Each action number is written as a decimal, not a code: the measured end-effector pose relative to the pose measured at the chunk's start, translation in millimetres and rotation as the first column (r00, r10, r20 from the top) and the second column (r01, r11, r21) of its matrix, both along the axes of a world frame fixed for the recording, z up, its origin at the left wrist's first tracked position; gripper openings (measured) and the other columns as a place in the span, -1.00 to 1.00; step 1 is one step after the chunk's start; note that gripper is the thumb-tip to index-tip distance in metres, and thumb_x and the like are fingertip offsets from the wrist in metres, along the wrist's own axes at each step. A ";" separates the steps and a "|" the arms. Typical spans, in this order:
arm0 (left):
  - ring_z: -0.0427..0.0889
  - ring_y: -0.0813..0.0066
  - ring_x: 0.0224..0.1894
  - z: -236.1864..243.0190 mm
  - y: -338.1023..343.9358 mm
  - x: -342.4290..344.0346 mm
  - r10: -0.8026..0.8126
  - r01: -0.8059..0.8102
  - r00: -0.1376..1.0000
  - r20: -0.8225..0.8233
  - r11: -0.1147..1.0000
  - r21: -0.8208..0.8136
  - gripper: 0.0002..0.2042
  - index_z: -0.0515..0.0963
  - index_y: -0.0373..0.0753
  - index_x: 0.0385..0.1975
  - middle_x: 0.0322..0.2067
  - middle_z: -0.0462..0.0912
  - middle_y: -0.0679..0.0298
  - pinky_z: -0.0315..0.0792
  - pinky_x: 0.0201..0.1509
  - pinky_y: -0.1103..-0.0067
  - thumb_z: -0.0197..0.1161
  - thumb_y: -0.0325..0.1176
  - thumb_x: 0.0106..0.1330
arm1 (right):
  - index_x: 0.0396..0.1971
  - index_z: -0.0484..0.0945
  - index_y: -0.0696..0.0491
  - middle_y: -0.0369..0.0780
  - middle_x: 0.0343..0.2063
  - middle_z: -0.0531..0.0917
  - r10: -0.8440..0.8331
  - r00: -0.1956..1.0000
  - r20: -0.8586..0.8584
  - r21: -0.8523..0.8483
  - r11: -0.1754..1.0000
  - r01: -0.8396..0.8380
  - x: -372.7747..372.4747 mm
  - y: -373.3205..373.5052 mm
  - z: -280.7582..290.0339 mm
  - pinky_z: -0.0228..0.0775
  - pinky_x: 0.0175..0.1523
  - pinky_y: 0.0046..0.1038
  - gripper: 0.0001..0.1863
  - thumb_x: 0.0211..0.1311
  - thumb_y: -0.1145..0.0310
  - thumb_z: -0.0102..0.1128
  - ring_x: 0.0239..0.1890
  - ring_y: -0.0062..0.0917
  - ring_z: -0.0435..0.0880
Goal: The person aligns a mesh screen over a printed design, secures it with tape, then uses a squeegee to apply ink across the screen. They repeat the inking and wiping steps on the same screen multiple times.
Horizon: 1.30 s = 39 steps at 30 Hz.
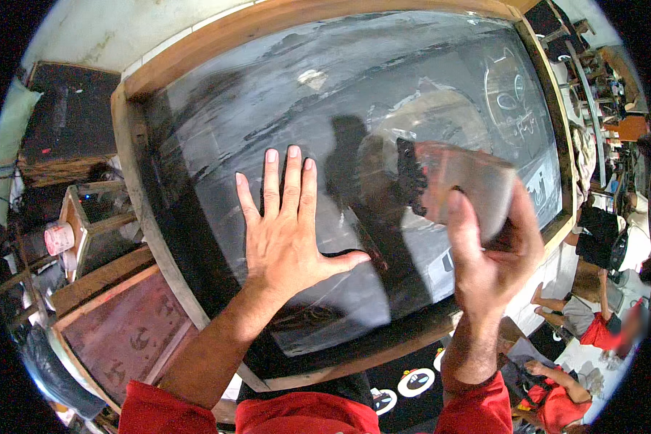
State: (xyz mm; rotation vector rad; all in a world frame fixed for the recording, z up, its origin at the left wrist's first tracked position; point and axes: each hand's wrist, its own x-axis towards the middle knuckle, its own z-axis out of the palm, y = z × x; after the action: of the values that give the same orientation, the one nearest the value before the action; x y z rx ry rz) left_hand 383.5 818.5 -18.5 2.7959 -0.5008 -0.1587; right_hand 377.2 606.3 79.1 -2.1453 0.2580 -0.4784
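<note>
A large printing screen [231, 108] in a wooden frame [300, 29] fills the middle, its mesh smeared with black and grey ink. Flat against the mesh, fingers spread, lies my left hand [286, 242]; nothing is in it. My right hand [495, 264] grips a bent, translucent plastic scraper [470, 181] between thumb and fingers. Thick black ink [411, 177] clings to the scraper's left edge. Motion slightly blurs it, and I cannot tell whether it touches the mesh. Pale outlines of a drawing [510, 94] show at the mesh's upper right.
Another wooden frame with reddish mesh [123, 333] leans at lower left. Above it are a wooden box [105, 217] and a pink-and-white cup [59, 237]. Black material with round white prints [416, 381] lies below the frame. Several people, including one in red [557, 398], are at right.
</note>
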 end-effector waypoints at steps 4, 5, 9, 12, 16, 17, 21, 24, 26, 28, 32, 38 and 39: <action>-0.24 -0.10 0.65 1.3 1.6 1.0 0.013 -0.014 1.000 -0.022 0.998 -0.053 0.40 0.13 -0.45 0.51 0.60 -0.08 -0.06 -0.43 0.54 -0.30 0.32 0.63 -0.19 | 0.01 0.63 0.24 -0.07 -0.26 0.75 0.057 0.998 -0.032 -0.245 0.967 -0.063 11.5 11.5 -17.4 0.58 -0.09 -0.40 -0.56 0.15 0.39 0.49 -0.24 -0.39 0.77; -0.25 -0.09 0.65 1.6 2.0 1.3 0.010 -0.013 0.999 -0.037 0.997 -0.070 0.40 0.11 -0.44 0.52 0.60 -0.09 -0.06 -0.43 0.54 -0.30 0.36 0.60 -0.20 | 0.00 0.64 0.23 -0.07 -0.27 0.75 0.054 0.998 -0.037 -0.270 0.961 -0.062 13.2 14.0 -21.1 0.58 -0.11 -0.39 -0.57 0.14 0.40 0.49 -0.26 -0.37 0.76; -0.26 -0.09 0.65 2.0 3.6 2.3 0.007 -0.013 0.998 -0.066 0.997 -0.083 0.41 0.07 -0.43 0.53 0.61 -0.12 -0.05 -0.44 0.53 -0.32 0.42 0.55 -0.22 | 0.00 0.65 0.18 -0.07 -0.30 0.73 0.066 0.998 -0.007 -0.311 0.948 -0.065 22.4 22.1 -31.2 0.58 -0.20 -0.33 -0.58 0.12 0.41 0.47 -0.32 -0.29 0.75; -0.27 -0.09 0.65 2.2 4.7 2.9 0.001 -0.009 0.997 -0.081 0.995 -0.096 0.41 0.07 -0.42 0.54 0.61 -0.13 -0.05 -0.44 0.53 -0.32 0.42 0.54 -0.22 | 0.00 0.65 0.17 -0.05 -0.29 0.73 0.064 0.997 -0.045 -0.384 0.920 -0.077 31.5 28.5 -37.0 0.60 -0.19 -0.28 -0.58 0.13 0.39 0.47 -0.31 -0.20 0.75; -0.28 -0.08 0.65 2.9 5.4 4.0 0.002 -0.013 0.994 -0.105 0.995 -0.101 0.40 0.07 -0.41 0.54 0.61 -0.13 -0.05 -0.45 0.53 -0.33 0.43 0.54 -0.22 | 0.00 0.65 0.16 -0.03 -0.29 0.73 0.054 0.998 -0.037 -0.399 0.915 -0.064 35.1 32.1 -35.2 0.60 -0.16 -0.22 -0.59 0.13 0.37 0.45 -0.29 -0.10 0.75; -0.29 -0.08 0.65 3.2 5.6 4.1 0.002 -0.014 0.994 -0.107 0.994 -0.107 0.40 0.07 -0.40 0.54 0.61 -0.14 -0.05 -0.45 0.53 -0.33 0.44 0.53 -0.22 | -0.01 0.66 0.15 -0.03 -0.29 0.72 0.072 0.997 0.001 -0.399 0.915 -0.066 35.4 33.4 -35.1 0.60 -0.15 -0.22 -0.59 0.13 0.38 0.43 -0.29 -0.10 0.75; -0.27 -0.11 0.65 2.5 5.9 4.4 0.001 -0.014 0.993 -0.120 0.994 -0.111 0.45 0.04 -0.44 0.53 0.61 -0.13 -0.07 -0.47 0.54 -0.30 0.49 0.50 -0.29 | 0.00 0.65 0.15 -0.03 -0.30 0.72 0.080 0.992 -0.095 -0.428 0.897 -0.113 35.1 33.7 -35.1 0.60 -0.14 -0.22 -0.58 0.09 0.41 0.42 -0.27 -0.09 0.75; -0.26 -0.12 0.65 1.1 6.4 3.9 -0.001 -0.013 0.994 -0.111 0.991 -0.133 0.44 0.04 -0.44 0.53 0.61 -0.13 -0.06 -0.46 0.54 -0.31 0.47 0.51 -0.28 | -0.01 0.66 0.17 -0.04 -0.31 0.72 0.041 0.999 -0.021 -0.420 0.906 -0.046 32.9 31.3 -34.7 0.60 -0.16 -0.26 -0.58 0.08 0.42 0.44 -0.29 -0.14 0.75; -0.26 -0.12 0.65 0.6 6.2 3.2 -0.002 -0.012 0.994 -0.112 0.992 -0.124 0.44 0.03 -0.42 0.54 0.61 -0.13 -0.06 -0.46 0.54 -0.32 0.45 0.53 -0.26 | -0.04 0.66 0.19 -0.07 -0.33 0.71 0.082 0.995 -0.064 -0.429 0.898 -0.101 33.8 29.3 -36.1 0.57 -0.18 -0.30 -0.59 0.07 0.41 0.45 -0.33 -0.22 0.72; -0.26 -0.12 0.65 -0.4 7.0 3.8 -0.001 -0.012 0.994 -0.111 0.993 -0.120 0.43 0.03 -0.41 0.54 0.61 -0.13 -0.05 -0.46 0.54 -0.32 0.44 0.54 -0.24 | -0.04 0.66 0.20 -0.07 -0.33 0.71 0.060 0.998 -0.027 -0.347 0.936 -0.066 33.8 28.2 -37.0 0.57 -0.18 -0.31 -0.59 0.07 0.41 0.45 -0.34 -0.24 0.71; -0.26 -0.10 0.65 0.1 6.7 3.3 -0.003 -0.015 0.991 -0.134 0.991 -0.133 0.41 0.04 -0.39 0.55 0.61 -0.13 -0.04 -0.45 0.53 -0.33 0.44 0.53 -0.22 | -0.04 0.67 0.19 -0.07 -0.30 0.73 0.054 0.991 -0.122 -0.466 0.878 -0.105 34.1 29.1 -39.2 0.57 -0.14 -0.32 -0.59 0.08 0.41 0.45 -0.30 -0.26 0.74; -0.26 -0.10 0.65 0.1 6.1 3.0 0.000 -0.019 0.992 -0.128 0.989 -0.145 0.41 0.07 -0.40 0.54 0.61 -0.12 -0.04 -0.44 0.53 -0.33 0.46 0.51 -0.25 | -0.04 0.67 0.23 -0.06 -0.24 0.76 0.011 0.985 -0.172 -0.439 0.894 -0.086 30.1 29.9 -39.4 0.59 -0.06 -0.30 -0.58 0.09 0.39 0.46 -0.24 -0.26 0.76; -0.27 -0.09 0.65 -0.3 6.5 3.2 -0.004 -0.017 0.991 -0.135 0.989 -0.150 0.38 0.07 -0.39 0.54 0.61 -0.13 -0.03 -0.43 0.53 -0.33 0.45 0.51 -0.21 | -0.04 0.67 0.24 -0.07 -0.24 0.76 0.033 0.990 -0.134 -0.425 0.901 -0.088 29.0 29.0 -38.9 0.58 -0.06 -0.33 -0.58 0.10 0.39 0.46 -0.23 -0.29 0.76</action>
State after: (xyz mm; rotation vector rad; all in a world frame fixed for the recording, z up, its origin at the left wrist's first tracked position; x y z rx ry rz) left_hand 386.7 825.0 -18.8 2.6175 -0.4510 -0.2943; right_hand 406.1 635.3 40.3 -2.6144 0.1626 -0.3921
